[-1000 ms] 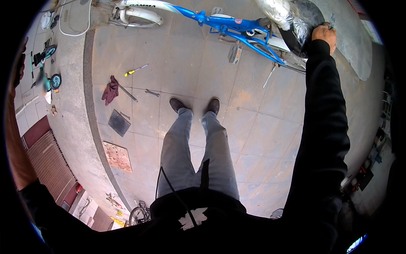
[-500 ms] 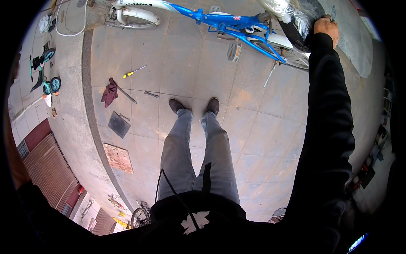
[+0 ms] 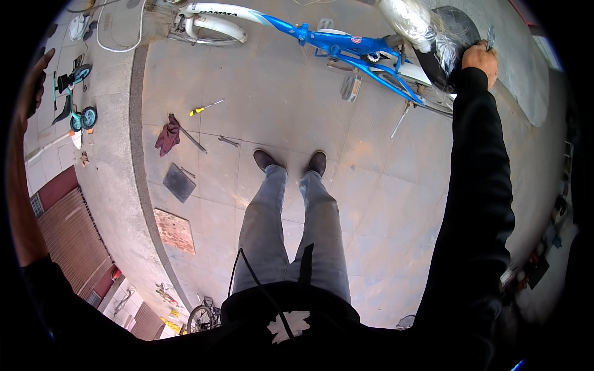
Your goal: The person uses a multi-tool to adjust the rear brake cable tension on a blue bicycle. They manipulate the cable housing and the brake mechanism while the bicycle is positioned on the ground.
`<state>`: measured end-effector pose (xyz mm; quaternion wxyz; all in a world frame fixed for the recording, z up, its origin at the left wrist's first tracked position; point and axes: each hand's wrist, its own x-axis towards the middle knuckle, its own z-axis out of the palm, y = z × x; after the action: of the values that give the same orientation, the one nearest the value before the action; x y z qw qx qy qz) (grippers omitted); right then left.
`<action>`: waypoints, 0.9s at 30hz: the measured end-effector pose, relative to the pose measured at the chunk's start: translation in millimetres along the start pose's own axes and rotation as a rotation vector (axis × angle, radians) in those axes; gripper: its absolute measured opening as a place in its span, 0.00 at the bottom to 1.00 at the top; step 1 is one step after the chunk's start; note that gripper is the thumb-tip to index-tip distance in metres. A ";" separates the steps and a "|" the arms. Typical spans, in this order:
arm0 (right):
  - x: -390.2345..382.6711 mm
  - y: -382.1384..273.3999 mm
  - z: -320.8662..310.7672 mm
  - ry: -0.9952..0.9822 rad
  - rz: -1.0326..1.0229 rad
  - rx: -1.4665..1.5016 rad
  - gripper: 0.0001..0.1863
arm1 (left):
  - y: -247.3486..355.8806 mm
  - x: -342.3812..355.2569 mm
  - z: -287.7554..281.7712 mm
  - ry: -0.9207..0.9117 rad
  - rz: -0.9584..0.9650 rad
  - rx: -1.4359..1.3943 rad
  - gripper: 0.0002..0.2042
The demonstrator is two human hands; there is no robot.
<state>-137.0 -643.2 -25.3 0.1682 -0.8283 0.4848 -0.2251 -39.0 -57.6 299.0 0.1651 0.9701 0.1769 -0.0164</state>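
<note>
My right hand [image 3: 479, 63] is closed at the far right, against the rear edge of a black bicycle saddle [image 3: 459, 34] partly wrapped in clear plastic. A flat grey metal piece [image 3: 490, 36] sticks out past its fingers; its full shape is hidden. The saddle belongs to a blue and white bicycle [image 3: 334, 42] standing across the far side, front wheel to the left. My left hand [image 3: 41, 80] shows partly at the dark left rim. Its fingers look bent around something dark that I cannot make out.
On the tiled floor at left lie a yellow-handled screwdriver [image 3: 198, 111], a maroon rag [image 3: 167, 137] beside a dark bar [image 3: 193, 141], a spanner [image 3: 229, 141], a dark square plate [image 3: 179, 183] and a stained board [image 3: 174, 230]. Beyond a raised kerb [image 3: 135, 123] stands a small teal bike [image 3: 75, 111].
The floor and bicycle have shifted slightly right and down in the view. More of my left hand shows at the rim. My right hand stays by the saddle.
</note>
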 end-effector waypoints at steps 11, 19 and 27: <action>-2.6 1.7 -8.3 -0.020 -0.003 -0.030 0.26 | -34.4 3.7 -23.3 0.063 0.219 0.263 0.21; -14.4 -9.2 -25.8 -0.051 0.046 -0.025 0.26 | -44.5 6.9 -30.9 0.030 0.270 0.231 0.20; -14.9 -4.7 -27.2 0.003 0.026 0.010 0.27 | -48.4 42.2 -46.3 0.067 0.323 0.391 0.21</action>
<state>-154.6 -629.5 -3.1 0.1745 -0.8209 0.4944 -0.2264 -17.5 14.5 323.7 -0.0311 0.9993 0.0185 0.0085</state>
